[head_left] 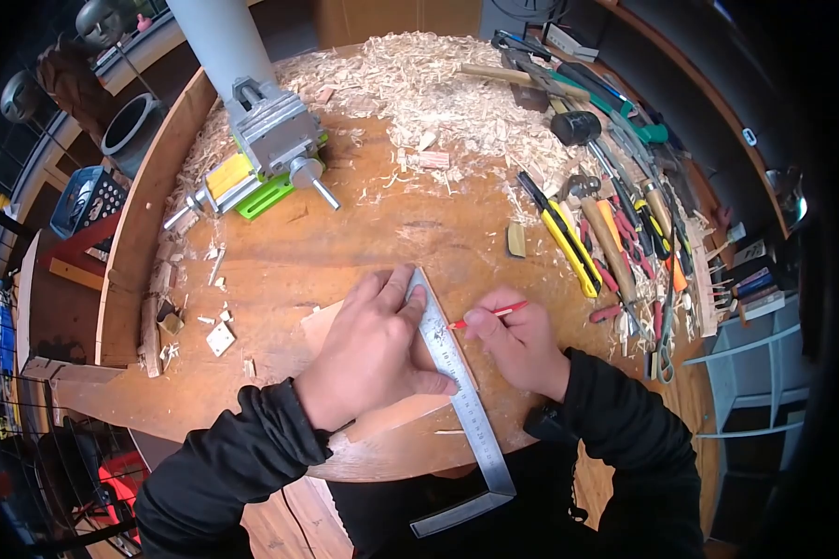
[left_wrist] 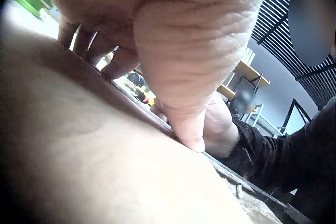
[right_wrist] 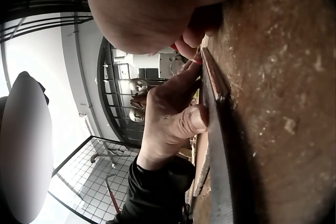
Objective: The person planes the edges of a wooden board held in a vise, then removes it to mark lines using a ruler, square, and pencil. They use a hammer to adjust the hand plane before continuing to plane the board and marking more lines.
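Observation:
A thin wooden board (head_left: 396, 416) lies near the front edge of the workbench. Across its right side runs a steel try square (head_left: 476, 429) with marked graduations, its short arm sticking out past the bench edge. My left hand (head_left: 365, 343) presses the blade down on the board, fingertips toward the far end and thumb farther down. In my right hand (head_left: 524, 347) a red pencil (head_left: 511, 309) is pinched, its tip right at the blade's right edge. In the right wrist view, the left thumb (right_wrist: 190, 122) rests against the steel blade (right_wrist: 216, 155).
A bench vise (head_left: 275, 140) stands at the back left. Wood shavings (head_left: 438, 84) cover the far side of the bench. On the right lie a yellow utility knife (head_left: 569, 244), a black mallet (head_left: 576, 128) and several other hand tools. A raised wooden rim (head_left: 140, 224) borders the left.

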A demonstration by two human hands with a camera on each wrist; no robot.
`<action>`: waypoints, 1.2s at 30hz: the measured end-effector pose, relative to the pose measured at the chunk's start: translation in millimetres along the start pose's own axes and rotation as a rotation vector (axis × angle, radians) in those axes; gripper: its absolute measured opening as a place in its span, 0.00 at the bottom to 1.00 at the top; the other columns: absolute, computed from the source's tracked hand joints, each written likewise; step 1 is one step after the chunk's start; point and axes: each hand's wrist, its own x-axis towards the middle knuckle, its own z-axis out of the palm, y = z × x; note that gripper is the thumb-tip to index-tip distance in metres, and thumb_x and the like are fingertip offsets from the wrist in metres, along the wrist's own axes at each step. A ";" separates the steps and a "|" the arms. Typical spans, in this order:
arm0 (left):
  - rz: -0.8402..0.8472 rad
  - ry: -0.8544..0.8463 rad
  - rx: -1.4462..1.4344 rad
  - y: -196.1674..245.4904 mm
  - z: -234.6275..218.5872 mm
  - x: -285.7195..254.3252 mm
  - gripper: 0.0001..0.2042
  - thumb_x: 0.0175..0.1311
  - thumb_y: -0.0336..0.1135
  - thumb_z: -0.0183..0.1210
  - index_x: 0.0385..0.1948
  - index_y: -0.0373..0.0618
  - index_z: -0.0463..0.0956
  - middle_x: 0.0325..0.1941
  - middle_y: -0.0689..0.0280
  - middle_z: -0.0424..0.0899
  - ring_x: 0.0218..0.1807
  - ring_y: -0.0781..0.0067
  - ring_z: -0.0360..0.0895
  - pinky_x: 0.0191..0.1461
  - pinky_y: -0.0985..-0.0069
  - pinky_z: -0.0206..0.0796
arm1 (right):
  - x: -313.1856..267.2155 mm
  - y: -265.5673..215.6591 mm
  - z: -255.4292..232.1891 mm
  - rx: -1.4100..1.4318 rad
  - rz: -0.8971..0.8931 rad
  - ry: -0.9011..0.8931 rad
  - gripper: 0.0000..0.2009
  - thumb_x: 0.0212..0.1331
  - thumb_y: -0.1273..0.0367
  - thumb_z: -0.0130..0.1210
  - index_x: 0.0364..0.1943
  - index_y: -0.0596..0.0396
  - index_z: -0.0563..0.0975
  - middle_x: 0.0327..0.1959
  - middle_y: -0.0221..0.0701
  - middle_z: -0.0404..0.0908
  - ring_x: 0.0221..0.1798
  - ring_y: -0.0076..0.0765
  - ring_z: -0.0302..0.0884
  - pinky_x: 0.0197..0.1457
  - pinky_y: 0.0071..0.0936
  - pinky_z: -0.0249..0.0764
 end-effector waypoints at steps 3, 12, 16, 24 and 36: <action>-0.019 -0.027 0.013 0.6 -0.9 0.8 0.52 0.35 0.57 0.82 0.59 0.20 0.78 0.69 0.36 0.74 0.66 0.41 0.72 0.75 0.61 0.64 | 0.6 0.7 0.2 -0.003 -0.049 0.012 0.12 0.79 0.63 0.56 0.41 0.57 0.79 0.31 0.26 0.82 0.30 0.16 0.75 0.35 0.18 0.71; 0.096 -0.093 -0.008 -6.3 -0.4 5.6 0.51 0.35 0.55 0.82 0.61 0.22 0.77 0.74 0.39 0.72 0.71 0.39 0.70 0.79 0.57 0.58 | 4.1 -3.5 -4.7 0.189 0.208 0.064 0.12 0.80 0.65 0.54 0.40 0.60 0.80 0.31 0.26 0.81 0.33 0.16 0.76 0.40 0.18 0.72; 0.203 -0.185 -0.010 -8.2 -6.3 16.1 0.51 0.35 0.56 0.82 0.64 0.28 0.78 0.75 0.42 0.71 0.75 0.36 0.65 0.81 0.57 0.56 | 13.1 7.8 -3.0 0.347 0.123 0.189 0.13 0.80 0.64 0.54 0.43 0.63 0.81 0.34 0.28 0.85 0.37 0.21 0.83 0.43 0.21 0.77; 0.278 -0.440 0.227 10.4 -22.0 28.9 0.53 0.36 0.54 0.82 0.75 0.56 0.71 0.84 0.44 0.58 0.86 0.30 0.43 0.84 0.40 0.42 | -3.5 -10.9 -20.9 -0.260 -0.039 0.045 0.10 0.72 0.73 0.59 0.53 0.61 0.82 0.46 0.38 0.88 0.50 0.35 0.87 0.55 0.30 0.79; 0.249 -0.592 0.252 29.6 -30.5 15.5 0.50 0.36 0.42 0.82 0.74 0.73 0.74 0.87 0.55 0.57 0.85 0.38 0.51 0.85 0.49 0.47 | -39.7 -16.6 -22.2 -0.464 -0.222 0.028 0.11 0.60 0.75 0.65 0.47 0.56 0.83 0.41 0.42 0.87 0.44 0.56 0.84 0.53 0.44 0.77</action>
